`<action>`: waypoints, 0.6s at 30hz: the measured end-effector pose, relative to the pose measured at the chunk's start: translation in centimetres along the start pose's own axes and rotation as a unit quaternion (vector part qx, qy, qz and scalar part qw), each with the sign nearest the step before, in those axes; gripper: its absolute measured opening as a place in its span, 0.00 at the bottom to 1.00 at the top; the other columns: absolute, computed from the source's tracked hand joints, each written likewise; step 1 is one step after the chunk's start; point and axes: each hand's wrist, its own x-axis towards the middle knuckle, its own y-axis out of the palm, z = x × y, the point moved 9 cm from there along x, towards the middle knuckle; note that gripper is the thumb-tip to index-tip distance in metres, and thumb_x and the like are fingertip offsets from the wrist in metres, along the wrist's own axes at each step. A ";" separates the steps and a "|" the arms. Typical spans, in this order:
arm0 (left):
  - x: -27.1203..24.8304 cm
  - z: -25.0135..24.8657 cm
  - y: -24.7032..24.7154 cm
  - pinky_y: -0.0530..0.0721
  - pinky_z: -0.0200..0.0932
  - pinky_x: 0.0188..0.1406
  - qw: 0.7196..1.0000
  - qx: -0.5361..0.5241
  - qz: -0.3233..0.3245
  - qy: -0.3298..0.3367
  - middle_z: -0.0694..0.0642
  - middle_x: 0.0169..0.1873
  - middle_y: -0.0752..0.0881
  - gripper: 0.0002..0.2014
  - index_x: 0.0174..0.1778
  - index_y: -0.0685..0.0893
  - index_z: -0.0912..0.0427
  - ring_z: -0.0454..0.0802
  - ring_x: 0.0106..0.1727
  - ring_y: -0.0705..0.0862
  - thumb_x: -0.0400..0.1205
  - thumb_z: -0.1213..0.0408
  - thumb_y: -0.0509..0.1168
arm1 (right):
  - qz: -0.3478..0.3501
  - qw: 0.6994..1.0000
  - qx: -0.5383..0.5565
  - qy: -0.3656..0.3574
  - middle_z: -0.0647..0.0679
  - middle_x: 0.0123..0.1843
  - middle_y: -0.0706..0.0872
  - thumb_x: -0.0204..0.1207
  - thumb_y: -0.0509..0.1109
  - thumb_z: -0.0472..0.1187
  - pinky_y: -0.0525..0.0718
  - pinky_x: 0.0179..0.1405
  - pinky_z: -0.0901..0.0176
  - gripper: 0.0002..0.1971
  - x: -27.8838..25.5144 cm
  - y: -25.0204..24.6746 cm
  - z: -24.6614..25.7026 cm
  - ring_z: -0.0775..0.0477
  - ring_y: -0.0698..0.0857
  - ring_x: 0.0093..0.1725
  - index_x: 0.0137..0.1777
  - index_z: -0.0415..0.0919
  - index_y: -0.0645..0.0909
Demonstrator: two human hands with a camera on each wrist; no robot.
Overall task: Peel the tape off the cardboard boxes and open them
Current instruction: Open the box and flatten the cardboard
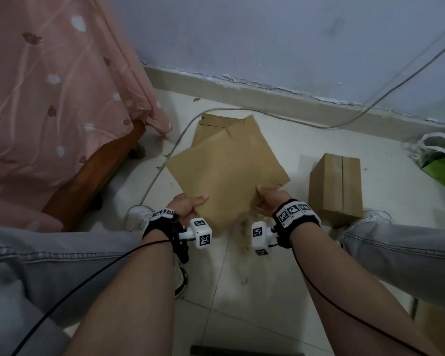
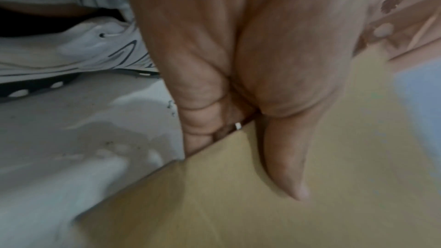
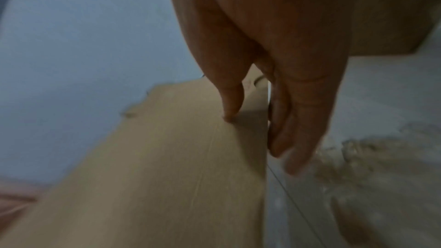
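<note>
I hold a flattened brown cardboard box [image 1: 226, 173] tilted above the floor between my knees. My left hand [image 1: 190, 202] grips its near left edge, thumb [image 2: 284, 159] flat on the top face [image 2: 286, 214] and fingers curled underneath. My right hand [image 1: 267, 199] pinches the near right edge, thumb [image 3: 230, 99] on the cardboard [image 3: 167, 176], fingers [image 3: 296, 135] behind it. Another flattened box [image 1: 216, 124] lies on the floor beneath it, toward the wall. An upright closed box [image 1: 335, 187] with clear tape along its top seam stands at the right.
A crumpled clump of peeled tape [image 1: 244, 232] hangs or lies below my right hand. A pink cloth-covered wooden bed [image 1: 62, 111] fills the left. A grey cable [image 1: 319, 125] runs along the wall. A green bag [image 1: 442, 160] lies far right. My shoes [image 1: 138, 214] flank the boxes.
</note>
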 end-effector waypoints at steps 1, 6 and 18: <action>0.0 -0.6 0.1 0.88 0.61 0.52 1.000 -0.016 -0.001 0.022 0.68 0.58 0.88 0.19 0.66 0.81 0.70 0.66 0.55 0.89 0.79 0.70 0.72 | 0.015 1.000 -0.026 0.004 0.32 0.56 0.87 0.74 0.77 0.50 0.90 0.44 0.35 0.25 -0.9 0.4 0.4 0.32 0.90 0.48 0.59 0.30 0.76; 0.3 -4.1 0.3 0.86 0.52 0.58 0.989 0.004 -0.065 0.135 0.66 0.58 0.87 0.17 0.66 0.82 0.70 0.59 0.52 0.89 0.81 0.78 0.68 | 0.215 0.974 0.030 -0.065 0.30 0.65 0.80 0.72 0.66 0.71 0.86 0.54 0.30 0.40 -7.4 4.6 5.8 0.28 0.89 0.54 0.69 0.37 0.71; 0.3 -7.0 0.6 0.66 0.49 0.80 0.920 0.330 -0.120 0.173 0.54 0.85 0.48 0.43 0.72 0.74 0.32 0.57 0.85 0.55 0.75 0.87 0.49 | 0.124 0.978 0.095 -0.138 0.32 0.65 0.83 0.82 0.60 0.25 0.83 0.62 0.36 0.18 -4.8 4.0 7.6 0.32 0.85 0.60 0.71 0.28 0.74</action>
